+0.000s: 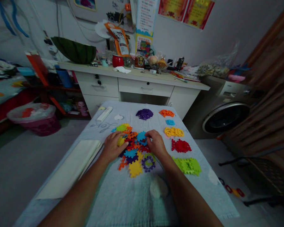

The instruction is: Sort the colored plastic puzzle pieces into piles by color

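Note:
A mixed heap of coloured plastic interlocking tiles [134, 154] lies in the middle of a table covered with a pale blue cloth [123, 195]. My left hand [113, 146] rests on the heap's left side, fingers curled on a yellow piece [120, 141]. My right hand [156, 145] lies on the heap's right side, fingers bent down onto the tiles; what it grips is hidden. Sorted single-colour piles sit to the right: purple [144, 113], orange [166, 113], blue [170, 122], yellow [173, 131], red [181, 146], green [187, 165].
A folded cream cloth [71, 168] lies along the table's left edge, a white remote-like bar [104, 113] at the far left. Behind stands a cluttered white desk [132, 82], a washing machine [224, 107] to the right, a bin with a bag [34, 118] to the left.

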Available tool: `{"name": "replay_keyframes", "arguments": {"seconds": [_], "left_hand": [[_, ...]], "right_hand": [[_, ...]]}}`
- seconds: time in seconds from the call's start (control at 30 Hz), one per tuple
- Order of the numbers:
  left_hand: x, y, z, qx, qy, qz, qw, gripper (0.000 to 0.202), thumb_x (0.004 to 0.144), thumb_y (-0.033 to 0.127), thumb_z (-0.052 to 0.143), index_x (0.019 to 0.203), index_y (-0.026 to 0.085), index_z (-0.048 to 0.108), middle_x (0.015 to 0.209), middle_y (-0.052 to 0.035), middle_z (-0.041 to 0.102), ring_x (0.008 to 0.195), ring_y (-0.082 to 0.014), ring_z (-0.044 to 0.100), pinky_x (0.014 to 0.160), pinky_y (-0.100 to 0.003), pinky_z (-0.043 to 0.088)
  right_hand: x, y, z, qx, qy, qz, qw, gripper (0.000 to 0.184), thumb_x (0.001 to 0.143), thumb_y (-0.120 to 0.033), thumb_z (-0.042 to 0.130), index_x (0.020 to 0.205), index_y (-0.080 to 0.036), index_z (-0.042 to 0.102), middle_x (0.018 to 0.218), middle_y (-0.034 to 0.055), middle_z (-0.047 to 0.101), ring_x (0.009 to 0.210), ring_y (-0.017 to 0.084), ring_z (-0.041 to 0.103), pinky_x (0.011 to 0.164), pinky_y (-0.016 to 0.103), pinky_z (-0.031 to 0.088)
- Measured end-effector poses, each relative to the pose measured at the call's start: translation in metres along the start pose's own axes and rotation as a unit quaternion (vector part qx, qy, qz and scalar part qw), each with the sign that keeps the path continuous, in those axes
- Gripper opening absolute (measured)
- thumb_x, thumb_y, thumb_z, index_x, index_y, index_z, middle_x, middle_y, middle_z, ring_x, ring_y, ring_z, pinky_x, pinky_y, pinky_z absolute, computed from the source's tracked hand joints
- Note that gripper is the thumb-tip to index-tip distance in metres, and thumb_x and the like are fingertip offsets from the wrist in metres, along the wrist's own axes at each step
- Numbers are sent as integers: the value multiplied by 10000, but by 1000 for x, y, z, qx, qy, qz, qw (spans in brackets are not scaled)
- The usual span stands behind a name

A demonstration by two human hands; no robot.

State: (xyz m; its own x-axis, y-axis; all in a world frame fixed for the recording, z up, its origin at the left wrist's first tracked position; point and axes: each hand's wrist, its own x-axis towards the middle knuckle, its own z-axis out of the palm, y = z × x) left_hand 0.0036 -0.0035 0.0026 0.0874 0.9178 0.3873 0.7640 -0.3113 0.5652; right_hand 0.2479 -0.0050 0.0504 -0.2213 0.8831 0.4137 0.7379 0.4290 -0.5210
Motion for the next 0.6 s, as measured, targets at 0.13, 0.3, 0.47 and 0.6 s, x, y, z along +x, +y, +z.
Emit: {"name": "replay_keyframes", "arguments": {"seconds": [0.13, 0.3, 0.47, 0.6], "left_hand": [[0, 1, -1, -3, -5, 7, 1000, 403, 809, 493, 576, 1118, 241, 636, 1254, -79, 594, 1199, -294, 529, 1061, -500, 386], [1, 0, -1, -3, 1, 5, 1000, 398, 812, 488, 569, 1105, 229, 640, 1246, -88, 595, 1196, -299, 528, 1065, -506, 384], [2, -2, 1, -5, 4, 4, 1000, 401, 811, 501, 573, 1085, 218, 646, 1241, -93, 599, 1193, -302, 533, 1065, -505, 388], [2, -4, 2, -4, 0, 7, 1000, 397, 819, 491, 571, 1098, 219, 646, 1246, -86, 597, 1190, -293, 541, 1071, -496, 393]], "right_hand": [[12, 16, -23, -16, 32, 10, 999, 227, 785, -77, 485, 880, -177, 665, 898, 67, 656, 873, 190, 583, 845, 312, 452], [42, 62, -59, -60, 52, 74, 994, 247, 750, -99, 481, 882, -177, 675, 875, 45, 672, 810, 171, 591, 810, 298, 453], [68, 130, -85, -87, 82, 206, 971, 280, 685, -85, 459, 842, -154, 680, 805, 43, 673, 749, 167, 586, 755, 288, 442], [78, 178, -96, -66, 116, 317, 939, 235, 668, -85, 505, 829, -143, 667, 758, 42, 648, 668, 158, 560, 654, 270, 425]]}}
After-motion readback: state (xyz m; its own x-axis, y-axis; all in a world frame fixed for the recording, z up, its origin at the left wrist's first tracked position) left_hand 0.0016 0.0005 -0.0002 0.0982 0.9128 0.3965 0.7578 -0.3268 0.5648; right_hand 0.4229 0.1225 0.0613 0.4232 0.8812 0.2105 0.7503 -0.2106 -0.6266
